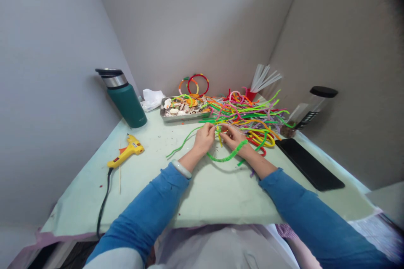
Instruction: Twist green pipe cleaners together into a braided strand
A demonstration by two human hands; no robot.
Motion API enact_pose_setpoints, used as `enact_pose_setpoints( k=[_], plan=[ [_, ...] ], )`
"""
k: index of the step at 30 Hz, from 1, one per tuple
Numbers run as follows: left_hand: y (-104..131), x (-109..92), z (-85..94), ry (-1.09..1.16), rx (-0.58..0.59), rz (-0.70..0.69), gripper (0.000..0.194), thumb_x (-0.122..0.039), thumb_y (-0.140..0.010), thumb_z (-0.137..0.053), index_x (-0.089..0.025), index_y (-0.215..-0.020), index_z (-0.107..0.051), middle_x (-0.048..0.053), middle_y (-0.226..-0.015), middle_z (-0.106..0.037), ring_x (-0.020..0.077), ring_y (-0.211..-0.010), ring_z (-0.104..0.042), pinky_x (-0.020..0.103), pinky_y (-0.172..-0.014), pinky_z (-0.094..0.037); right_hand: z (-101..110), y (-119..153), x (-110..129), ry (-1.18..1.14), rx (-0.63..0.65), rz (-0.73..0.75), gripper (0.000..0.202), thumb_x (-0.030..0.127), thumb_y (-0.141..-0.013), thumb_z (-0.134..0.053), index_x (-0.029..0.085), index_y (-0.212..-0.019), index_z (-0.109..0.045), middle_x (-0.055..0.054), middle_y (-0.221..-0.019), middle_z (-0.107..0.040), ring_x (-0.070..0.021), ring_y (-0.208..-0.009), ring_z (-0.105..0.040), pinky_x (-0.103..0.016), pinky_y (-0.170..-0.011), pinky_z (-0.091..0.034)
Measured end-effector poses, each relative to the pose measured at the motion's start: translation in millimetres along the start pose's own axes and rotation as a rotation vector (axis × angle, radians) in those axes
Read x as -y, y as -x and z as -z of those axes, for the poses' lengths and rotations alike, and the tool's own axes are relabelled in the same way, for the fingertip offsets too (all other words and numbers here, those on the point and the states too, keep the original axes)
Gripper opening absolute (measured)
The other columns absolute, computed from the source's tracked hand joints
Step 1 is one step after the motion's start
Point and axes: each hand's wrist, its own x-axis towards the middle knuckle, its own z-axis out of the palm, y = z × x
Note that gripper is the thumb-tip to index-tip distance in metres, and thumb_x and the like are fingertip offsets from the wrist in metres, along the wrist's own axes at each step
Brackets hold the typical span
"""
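Both hands meet over the middle of the table, around a hoop partly covered in fuzzy green; a bare whitish stretch of it shows by the right fingers. My left hand is closed, its thumb and fingertips pinching the hoop at its far side. My right hand is also closed, fingertips at a yellow-green pipe cleaner on the hoop between the hands. Exactly what lies inside each pinch is partly hidden. A thin green pipe cleaner trails over the table left of my left hand.
A yellow glue gun with a black cord lies left, near a green bottle. Behind are a metal tray of shells, finished hoops and heaped pipe cleaners. Rightward lie a black phone and a clear bottle.
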Motion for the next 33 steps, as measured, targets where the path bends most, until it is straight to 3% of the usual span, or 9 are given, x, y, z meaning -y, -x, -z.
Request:
enact_pose_setpoints(
  k=[5,19,27,33],
  plan=[
    [0.4,0.2,-0.3,-0.008,0.008,0.004,0.016,-0.027,-0.083,-0.041,-0.018,-0.077,-0.053,-0.003,-0.06,-0.054,0.009,-0.059,-0.048,0.02,-0.058,-0.034,-2.9,-0.3,-6.2,-0.054,-0.052,-0.03,0.039,0.03,-0.078,-0.051,0.021,-0.116,-0.046,-0.004,-0.09,-0.06,-0.0111,-0.053,-0.052,-0.026,-0.05,-0.045],
    [1.0,-2.1,0.3,-0.017,0.035,-0.005,0.015,-0.026,-0.083,-0.041,-0.018,-0.08,-0.053,-0.002,-0.062,-0.055,0.0099,-0.062,-0.05,0.021,-0.06,-0.035,-0.8,-1.5,-5.0,0.032,-0.083,0.0,0.044,0.032,-0.078,-0.053,0.02,-0.119,-0.044,-0.007,-0.099,-0.06,-0.0139,-0.063,-0.056,-0.031,-0.062,-0.047],
    [1.6,0.0,0.1,-0.02,0.036,-0.015,0.016,-0.026,-0.083,-0.041,-0.017,-0.079,-0.053,-0.002,-0.063,-0.056,0.0095,-0.062,-0.049,0.02,-0.06,-0.035,0.4,1.0,-6.0,0.125,0.105,0.042,0.026,0.037,-0.08,-0.049,0.021,-0.096,-0.062,-0.003,-0.08,-0.063,-0.015,-0.068,-0.056,-0.027,-0.06,-0.044],
    [1.7,0.8,-0.6,-0.006,0.036,-0.018,0.016,-0.026,-0.082,-0.041,-0.017,-0.08,-0.054,-0.002,-0.062,-0.055,0.0093,-0.061,-0.048,0.02,-0.061,-0.035,0.3,0.0,-6.1,0.173,0.127,0.031,0.026,0.036,-0.081,-0.048,0.021,-0.098,-0.062,-0.003,-0.083,-0.064,-0.0147,-0.067,-0.055,-0.027,-0.06,-0.042]
  ],
)
